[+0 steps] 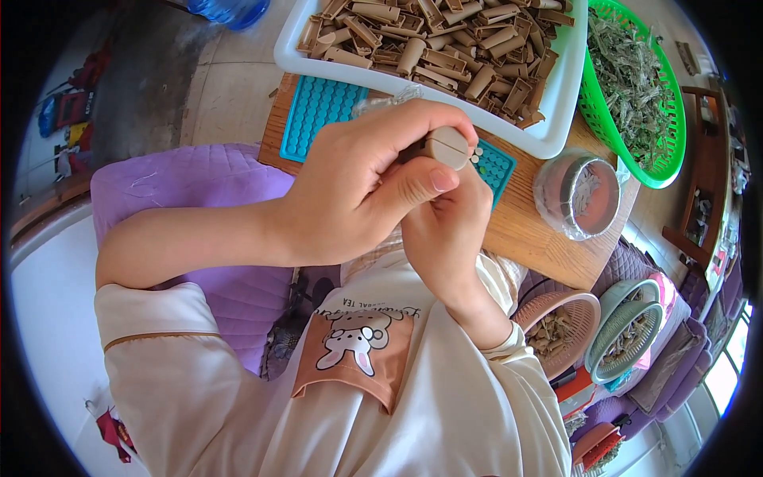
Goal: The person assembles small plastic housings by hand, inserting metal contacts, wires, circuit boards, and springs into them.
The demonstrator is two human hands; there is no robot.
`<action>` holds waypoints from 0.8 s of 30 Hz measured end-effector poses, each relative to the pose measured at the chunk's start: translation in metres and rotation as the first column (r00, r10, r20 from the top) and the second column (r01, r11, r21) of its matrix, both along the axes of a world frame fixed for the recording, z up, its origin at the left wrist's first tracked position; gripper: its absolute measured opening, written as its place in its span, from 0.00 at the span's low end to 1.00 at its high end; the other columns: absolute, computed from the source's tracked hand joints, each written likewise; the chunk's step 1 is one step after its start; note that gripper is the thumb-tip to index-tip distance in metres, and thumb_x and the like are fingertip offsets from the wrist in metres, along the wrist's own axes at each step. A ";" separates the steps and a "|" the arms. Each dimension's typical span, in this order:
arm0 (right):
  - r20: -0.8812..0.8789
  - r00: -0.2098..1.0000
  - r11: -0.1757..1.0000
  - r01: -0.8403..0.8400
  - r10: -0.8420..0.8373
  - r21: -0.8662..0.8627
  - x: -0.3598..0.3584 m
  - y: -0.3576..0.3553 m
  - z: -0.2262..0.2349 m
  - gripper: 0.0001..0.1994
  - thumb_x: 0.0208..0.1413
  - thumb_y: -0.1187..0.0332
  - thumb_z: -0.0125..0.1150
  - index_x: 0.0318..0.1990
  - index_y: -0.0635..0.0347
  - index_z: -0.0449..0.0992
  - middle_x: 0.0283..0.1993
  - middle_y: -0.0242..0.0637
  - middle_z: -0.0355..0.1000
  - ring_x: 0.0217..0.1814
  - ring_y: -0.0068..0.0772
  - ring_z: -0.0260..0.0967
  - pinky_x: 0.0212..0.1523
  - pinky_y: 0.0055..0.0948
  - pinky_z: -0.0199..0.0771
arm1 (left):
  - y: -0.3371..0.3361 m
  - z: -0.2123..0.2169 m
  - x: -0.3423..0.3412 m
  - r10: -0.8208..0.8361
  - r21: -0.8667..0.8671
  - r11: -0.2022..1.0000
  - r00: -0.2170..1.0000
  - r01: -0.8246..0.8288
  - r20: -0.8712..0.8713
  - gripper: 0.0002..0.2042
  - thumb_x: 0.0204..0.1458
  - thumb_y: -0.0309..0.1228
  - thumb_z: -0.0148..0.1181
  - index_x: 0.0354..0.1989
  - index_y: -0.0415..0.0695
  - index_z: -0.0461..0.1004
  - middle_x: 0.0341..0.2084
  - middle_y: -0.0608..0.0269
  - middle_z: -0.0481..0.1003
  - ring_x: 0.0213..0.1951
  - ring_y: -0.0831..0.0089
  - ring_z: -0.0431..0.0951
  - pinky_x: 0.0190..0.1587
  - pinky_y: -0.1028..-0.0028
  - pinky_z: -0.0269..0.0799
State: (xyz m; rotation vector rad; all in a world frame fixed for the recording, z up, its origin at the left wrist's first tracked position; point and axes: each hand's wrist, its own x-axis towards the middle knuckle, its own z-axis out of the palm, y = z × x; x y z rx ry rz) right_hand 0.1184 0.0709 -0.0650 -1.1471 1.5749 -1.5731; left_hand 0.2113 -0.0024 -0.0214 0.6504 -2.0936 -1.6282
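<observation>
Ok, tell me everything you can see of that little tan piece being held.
The tan piece is a short, rounded cylinder, matte like plastic or wood, with a dark slit across its facing end. It is held above the teal mat, pinched by the left hand and right hand. Its far end is hidden.

Single view, head-mounted, fisheye. It looks steeply down from above the person's chest, facing forward over a small wooden table (548,238). Range is close: the left hand (358,187) and right hand (449,230) fill the centre of the frame, forearms entering from the left and lower edges. The table's far edge, carrying a white tray (548,135) and a green basket (664,159), runs to the top of the frame. Straight edges bend toward the rim; the corners are black. Floor and stacked baskets (628,326) lie at the lower right rim. No second view shares the scene.
</observation>
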 end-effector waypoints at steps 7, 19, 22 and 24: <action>-0.078 0.991 0.986 0.096 -0.108 -0.136 0.010 -0.008 -0.008 0.09 0.43 0.71 0.57 0.32 0.65 0.68 0.23 0.38 0.65 0.18 0.29 0.63 0.17 0.22 0.61 | -0.005 0.002 -0.005 -0.028 -0.020 0.999 1.000 0.028 0.007 0.19 0.51 0.44 0.43 0.40 0.38 0.61 0.35 0.58 0.68 0.44 0.70 0.67 0.43 0.76 0.63; -0.039 0.995 0.979 0.099 -0.093 0.176 -0.106 0.048 -0.010 0.07 0.49 0.74 0.51 0.36 0.66 0.70 0.28 0.30 0.67 0.27 0.15 0.62 0.28 0.14 0.63 | -0.026 0.004 -0.009 -0.012 0.853 0.520 0.998 -0.047 0.062 0.22 0.55 0.47 0.28 0.43 0.41 0.60 0.13 0.73 0.55 0.13 0.87 0.53 0.25 0.81 0.60; -0.179 0.943 0.923 0.317 -0.281 0.220 -0.180 0.068 -0.034 0.07 0.49 0.74 0.51 0.35 0.65 0.70 0.25 0.28 0.66 0.24 0.13 0.60 0.24 0.14 0.62 | -0.019 0.003 -0.011 -0.054 0.827 0.555 0.989 -0.083 0.135 0.21 0.55 0.45 0.29 0.45 0.41 0.60 0.15 0.73 0.58 0.15 0.87 0.56 0.25 0.80 0.61; -0.448 0.876 0.753 0.416 -0.180 0.510 -0.207 0.076 -0.036 0.08 0.46 0.74 0.53 0.35 0.64 0.71 0.26 0.34 0.69 0.23 0.21 0.64 0.23 0.18 0.65 | -0.020 -0.006 -0.009 -0.087 0.855 0.518 0.995 -0.004 0.057 0.18 0.55 0.42 0.35 0.47 0.42 0.59 0.23 0.70 0.64 0.23 0.85 0.64 0.30 0.78 0.65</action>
